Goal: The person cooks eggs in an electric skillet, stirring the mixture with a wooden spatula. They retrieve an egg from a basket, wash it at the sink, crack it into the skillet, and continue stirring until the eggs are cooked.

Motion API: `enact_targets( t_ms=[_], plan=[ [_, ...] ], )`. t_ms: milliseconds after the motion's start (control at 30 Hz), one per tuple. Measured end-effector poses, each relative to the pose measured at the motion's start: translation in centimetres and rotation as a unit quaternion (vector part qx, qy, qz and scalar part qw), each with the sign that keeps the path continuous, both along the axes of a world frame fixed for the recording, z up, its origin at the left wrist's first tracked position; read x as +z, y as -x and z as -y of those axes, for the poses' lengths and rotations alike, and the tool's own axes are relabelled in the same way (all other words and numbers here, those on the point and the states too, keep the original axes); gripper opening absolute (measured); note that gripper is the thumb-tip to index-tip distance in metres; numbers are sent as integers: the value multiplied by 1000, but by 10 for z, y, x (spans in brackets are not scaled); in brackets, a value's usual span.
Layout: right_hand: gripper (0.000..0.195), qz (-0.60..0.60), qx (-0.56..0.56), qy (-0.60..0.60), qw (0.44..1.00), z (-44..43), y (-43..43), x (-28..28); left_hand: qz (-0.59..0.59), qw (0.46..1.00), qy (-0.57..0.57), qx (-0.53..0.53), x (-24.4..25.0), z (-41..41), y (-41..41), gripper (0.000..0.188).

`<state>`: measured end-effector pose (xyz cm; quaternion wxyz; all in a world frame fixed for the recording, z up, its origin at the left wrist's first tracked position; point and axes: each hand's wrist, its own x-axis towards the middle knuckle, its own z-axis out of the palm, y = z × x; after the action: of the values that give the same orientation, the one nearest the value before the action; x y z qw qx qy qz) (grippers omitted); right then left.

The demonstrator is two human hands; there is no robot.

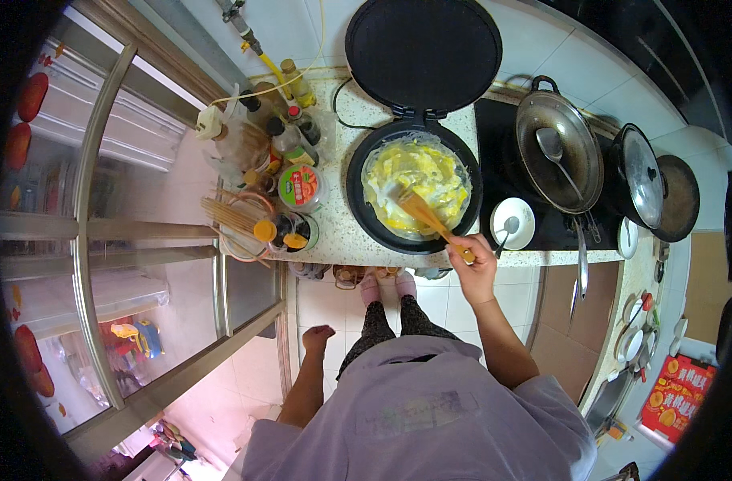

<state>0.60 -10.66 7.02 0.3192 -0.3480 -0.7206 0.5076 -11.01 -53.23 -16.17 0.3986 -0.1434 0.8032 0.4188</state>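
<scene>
My right hand (475, 264) grips the handle of a wooden spatula (425, 211). Its flat blade rests on a thin round pancake (417, 180) with yellow egg streaked over pale batter. The pancake lies in the black lower plate (360, 219) of an electric griddle, whose lid (424, 54) stands raised behind it. Down at my side, away from the counter, hangs my left hand (318, 338); it holds no visible thing, and its fingers look loosely curled.
Sauce bottles (290, 141), a plastic tub (302, 186) and a basket of chopsticks (236, 219) crowd the left. To the right are a white bowl (512, 223) with a spoon, a wok (558, 144) holding a ladle, and a lidded pot (641, 174). A glazed sliding door (86, 228) stands left.
</scene>
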Motion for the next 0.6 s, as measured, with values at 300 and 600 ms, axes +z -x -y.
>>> enact_targets(
  t_ms=[300,600],
  plan=[
    [24,-12,17,143,989,4,31,-45,-2,992,-35,124,-13,41,-6,19],
    [25,-15,86,279,956,-64,67,-46,-46,993,-47,95,-7,26,7,18]
  ],
)
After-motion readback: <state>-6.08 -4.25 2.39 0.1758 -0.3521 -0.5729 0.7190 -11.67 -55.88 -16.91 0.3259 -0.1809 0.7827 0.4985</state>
